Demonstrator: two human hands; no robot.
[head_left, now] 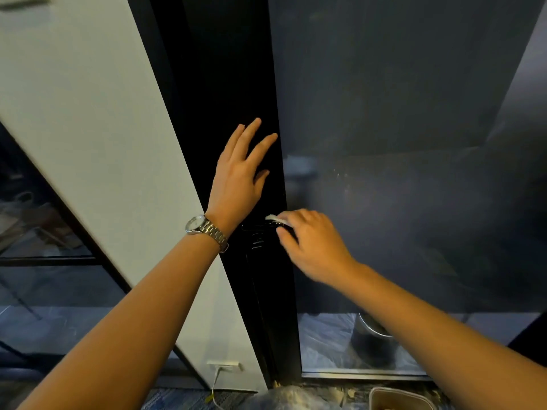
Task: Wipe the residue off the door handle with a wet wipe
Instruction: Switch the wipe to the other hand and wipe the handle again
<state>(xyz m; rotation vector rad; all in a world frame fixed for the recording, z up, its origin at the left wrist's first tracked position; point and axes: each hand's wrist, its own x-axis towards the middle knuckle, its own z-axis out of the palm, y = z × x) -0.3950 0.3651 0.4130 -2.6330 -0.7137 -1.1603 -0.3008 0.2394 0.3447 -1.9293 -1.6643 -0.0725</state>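
A black door handle point(255, 229) juts out from the black door frame point(231, 84) at mid-height. My right hand point(310, 244) grips a white wet wipe point(273, 218) and holds it against the handle's top, fingers curled over it. Most of the wipe is hidden under those fingers. Above the handle, my left hand point(239, 179) lies flat on the black frame with its fingers spread. That wrist wears a metal watch point(204, 229).
A dark glass door panel point(399, 143) fills the right. A white wall point(88, 113) slants down the left, with a socket and cable point(222, 366) near the floor. A round dark stool point(373, 338) stands behind the glass. A pale bin point(399, 398) sits at the bottom right.
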